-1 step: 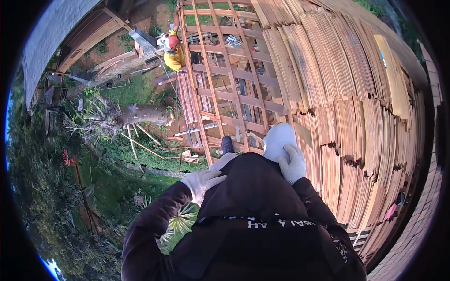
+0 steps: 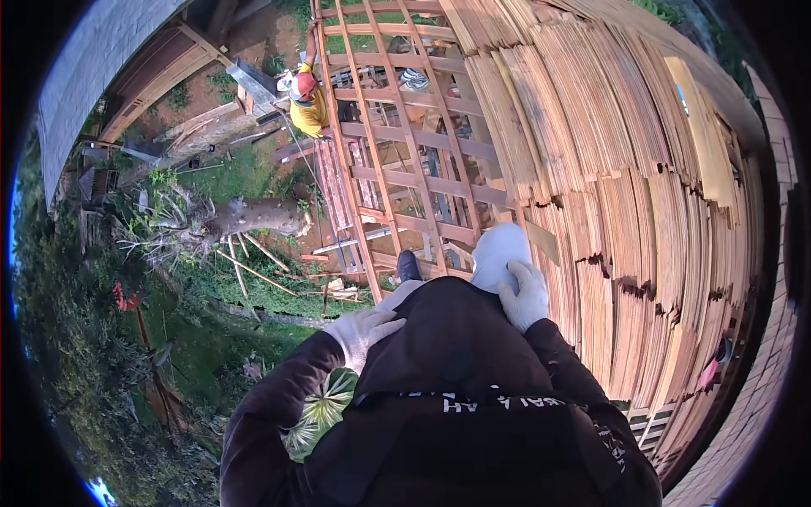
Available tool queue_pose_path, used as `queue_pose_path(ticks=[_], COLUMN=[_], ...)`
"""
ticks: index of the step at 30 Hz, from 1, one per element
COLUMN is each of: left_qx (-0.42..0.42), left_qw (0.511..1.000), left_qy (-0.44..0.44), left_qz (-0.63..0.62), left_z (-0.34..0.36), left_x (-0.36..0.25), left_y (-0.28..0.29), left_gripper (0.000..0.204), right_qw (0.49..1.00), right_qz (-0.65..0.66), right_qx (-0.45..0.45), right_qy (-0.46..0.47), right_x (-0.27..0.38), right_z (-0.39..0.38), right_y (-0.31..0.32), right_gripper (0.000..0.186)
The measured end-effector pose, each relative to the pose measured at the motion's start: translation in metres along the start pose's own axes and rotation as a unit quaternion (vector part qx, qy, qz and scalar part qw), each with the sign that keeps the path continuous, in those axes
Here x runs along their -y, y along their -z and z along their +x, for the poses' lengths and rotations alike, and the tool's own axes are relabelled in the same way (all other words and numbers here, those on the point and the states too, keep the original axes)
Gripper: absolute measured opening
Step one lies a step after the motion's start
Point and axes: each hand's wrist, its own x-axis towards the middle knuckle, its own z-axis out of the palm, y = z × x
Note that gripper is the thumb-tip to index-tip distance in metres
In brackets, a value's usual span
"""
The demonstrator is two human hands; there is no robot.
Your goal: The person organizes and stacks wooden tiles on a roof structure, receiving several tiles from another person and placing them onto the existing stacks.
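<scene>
My left hand (image 2: 365, 331), in a whitish work glove, lies flat with fingers stretched over my left thigh, beside the dark jacket (image 2: 448, 329). No object shows in it. My right hand (image 2: 525, 296), gloved alike, rests on my raised right knee (image 2: 500, 253) in pale trousers. Its fingers are extended and slightly bent, with nothing seen between them. Beyond my left leg a dark shoe (image 2: 409, 266) stands at the wooden roof battens (image 2: 405, 127). To the right of my right hand begin overlapping rows of wooden shingles (image 2: 583, 101).
A co-worker in a yellow shirt (image 2: 309, 117) and red cap stands at the frame's left edge, one arm raised to it. Open gaps between battens show the ground far below. A loose yellowish board (image 2: 703, 135) lies on the shingles. A felled trunk (image 2: 253, 216) lies below left.
The whole view has shifted very slightly. Both hands keep their places on my legs, and the co-worker remains by the frame.
</scene>
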Motion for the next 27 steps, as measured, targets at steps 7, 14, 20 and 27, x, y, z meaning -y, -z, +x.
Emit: queue_pose_path(ticks=[7, 14, 20, 27], left_qx=[0.076, 0.105, 0.214, -0.010], left_qw=[0.996, 0.991, 0.951, 0.975], left_qy=[0.046, 0.071, 0.215, 0.217], left_qz=[0.029, 0.031, 0.050, -0.050], left_z=[0.007, -0.011, -0.030, -0.108], left_x=[0.012, 0.022, -0.003, 0.009], left_y=[0.007, 0.015, 0.039, -0.044], left_gripper=[0.057, 0.065, 0.071, 0.082], right_qw=[0.978, 0.968, 0.965, 0.971], right_qz=[0.005, -0.157, -0.113, -0.106], right_qx=[-0.205, -0.114, -0.059, -0.068], right_qy=[-0.040, -0.161, -0.228, -0.205], right_x=[-0.028, -0.069, -0.106, -0.124], right_z=[0.026, 0.070, 0.094, 0.098], right_y=[0.006, 0.035, -0.003, -0.004], right_gripper=[0.061, 0.065, 0.045, 0.040])
